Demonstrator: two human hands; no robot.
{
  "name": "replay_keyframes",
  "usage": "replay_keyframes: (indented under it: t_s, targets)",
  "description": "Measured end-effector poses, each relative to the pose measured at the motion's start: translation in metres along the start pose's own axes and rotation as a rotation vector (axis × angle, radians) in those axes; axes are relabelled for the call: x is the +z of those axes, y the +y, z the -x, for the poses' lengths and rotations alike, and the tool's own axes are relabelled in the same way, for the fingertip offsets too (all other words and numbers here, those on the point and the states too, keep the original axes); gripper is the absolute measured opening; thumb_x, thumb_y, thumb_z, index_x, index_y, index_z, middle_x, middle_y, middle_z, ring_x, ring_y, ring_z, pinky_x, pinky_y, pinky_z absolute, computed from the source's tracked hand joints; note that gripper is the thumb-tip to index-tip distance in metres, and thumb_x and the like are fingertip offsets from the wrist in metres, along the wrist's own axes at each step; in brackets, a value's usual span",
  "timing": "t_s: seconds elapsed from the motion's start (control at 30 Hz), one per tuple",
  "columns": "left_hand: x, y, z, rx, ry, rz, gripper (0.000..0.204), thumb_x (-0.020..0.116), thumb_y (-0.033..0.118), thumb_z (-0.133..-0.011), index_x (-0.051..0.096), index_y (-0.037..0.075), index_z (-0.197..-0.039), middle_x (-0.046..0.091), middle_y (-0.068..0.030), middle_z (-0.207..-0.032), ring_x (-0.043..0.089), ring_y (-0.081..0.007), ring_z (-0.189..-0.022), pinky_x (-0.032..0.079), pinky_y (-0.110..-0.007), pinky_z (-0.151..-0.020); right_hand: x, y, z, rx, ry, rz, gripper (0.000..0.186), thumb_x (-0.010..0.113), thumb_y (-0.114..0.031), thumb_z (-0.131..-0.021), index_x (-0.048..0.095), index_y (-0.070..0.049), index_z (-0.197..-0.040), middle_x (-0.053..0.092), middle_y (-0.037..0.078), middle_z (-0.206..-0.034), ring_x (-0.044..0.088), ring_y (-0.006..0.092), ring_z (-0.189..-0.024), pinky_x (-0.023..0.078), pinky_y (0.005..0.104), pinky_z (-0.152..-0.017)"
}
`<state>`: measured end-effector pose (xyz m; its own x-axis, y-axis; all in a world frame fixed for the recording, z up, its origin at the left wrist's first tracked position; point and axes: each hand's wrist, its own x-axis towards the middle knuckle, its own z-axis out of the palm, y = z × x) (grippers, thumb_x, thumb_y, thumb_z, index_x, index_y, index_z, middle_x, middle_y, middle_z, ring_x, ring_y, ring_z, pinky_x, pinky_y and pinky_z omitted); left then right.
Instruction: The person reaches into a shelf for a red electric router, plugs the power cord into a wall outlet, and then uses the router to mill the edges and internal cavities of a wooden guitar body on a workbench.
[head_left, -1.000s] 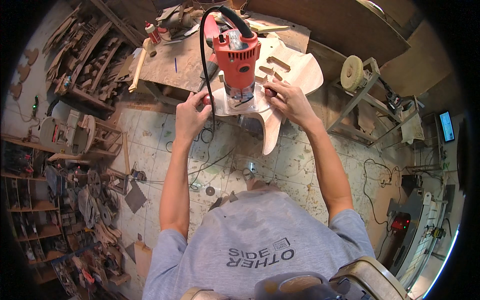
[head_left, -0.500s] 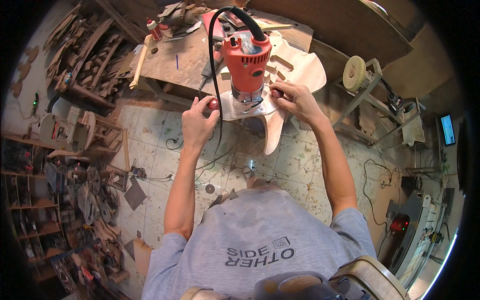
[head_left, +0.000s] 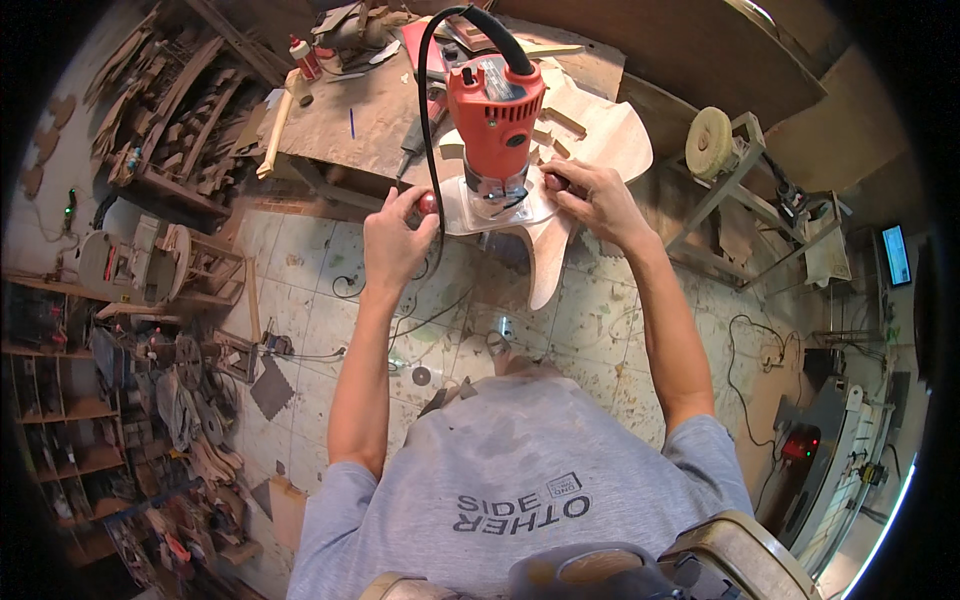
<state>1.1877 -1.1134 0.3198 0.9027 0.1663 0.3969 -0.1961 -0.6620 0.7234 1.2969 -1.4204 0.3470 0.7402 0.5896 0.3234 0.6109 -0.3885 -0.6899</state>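
A red-orange router [head_left: 492,125] stands upright on its clear base over a pale wooden guitar body [head_left: 612,130]. The body has cut-out pockets, and its curved horn juts past the near edge of the workbench. My left hand [head_left: 398,238] is closed on the round reddish knob [head_left: 428,203] on the router's left side. My right hand [head_left: 600,203] wraps round the other knob [head_left: 553,181] on its right. The router's black cable [head_left: 428,110] arches from its top and hangs down beside my left hand. The cutting bit is hidden by the base.
On the workbench [head_left: 335,125] lie a wooden bar [head_left: 283,125], a blue pen [head_left: 351,124], a red-and-white bottle [head_left: 304,58] and a grey-red tool [head_left: 420,137]. A round pad [head_left: 709,144] on a stand is at the right. Cables cross the tiled floor [head_left: 470,330].
The router has shifted very slightly toward the far side, tilting a little in view. Both hands keep their hold on its knobs.
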Motion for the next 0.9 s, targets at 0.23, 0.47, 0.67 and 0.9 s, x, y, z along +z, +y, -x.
replay_keyframes:
  t_s: [0.23,0.47,0.67,0.9]
  targets:
    - [0.008,0.009,0.025,0.034,0.099,-0.071,0.033,0.073,0.007,-0.082,0.073,-0.004,-0.113,0.077,-0.012,-0.085,0.077,-0.0313,-0.083,0.043,-0.049,-0.121,-0.003,0.003,0.001,0.005,-0.041,-0.048,0.036,0.072,-0.005,-0.09,0.071,-0.001,-0.126,0.074,0.013,-0.102,0.067,0.0197,-0.082,0.055,0.0325,-0.079]
    - [-0.007,-0.01,-0.014,0.048,0.005,-0.008,0.03,0.074,0.008,-0.083,0.074,0.0,-0.112,0.078,-0.0184,-0.09,0.076,-0.0371,-0.086,0.042,-0.051,-0.122,0.009,-0.003,0.001,-0.009,0.037,-0.02,0.035,0.071,-0.005,-0.091,0.071,-0.001,-0.126,0.075,0.015,-0.107,0.07,0.0287,-0.089,0.057,0.0374,-0.087]
    - [-0.001,0.005,0.014,0.02,0.052,-0.041,0.028,0.073,0.008,-0.084,0.075,0.002,-0.111,0.077,-0.0167,-0.088,0.076,-0.036,-0.082,0.042,-0.051,-0.121,0.003,0.0,-0.002,0.023,-0.039,0.011,0.035,0.07,-0.004,-0.091,0.071,0.0,-0.126,0.075,0.016,-0.11,0.071,0.0296,-0.096,0.056,0.0377,-0.091]
    - [0.008,0.016,0.035,-0.005,0.102,-0.065,0.03,0.074,0.01,-0.083,0.075,0.003,-0.112,0.078,-0.0163,-0.09,0.075,-0.0374,-0.083,0.043,-0.051,-0.121,-0.006,-0.004,0.0,0.023,-0.097,0.019,0.036,0.07,-0.005,-0.091,0.071,-0.001,-0.126,0.075,0.017,-0.111,0.071,0.0302,-0.098,0.056,0.0379,-0.093]
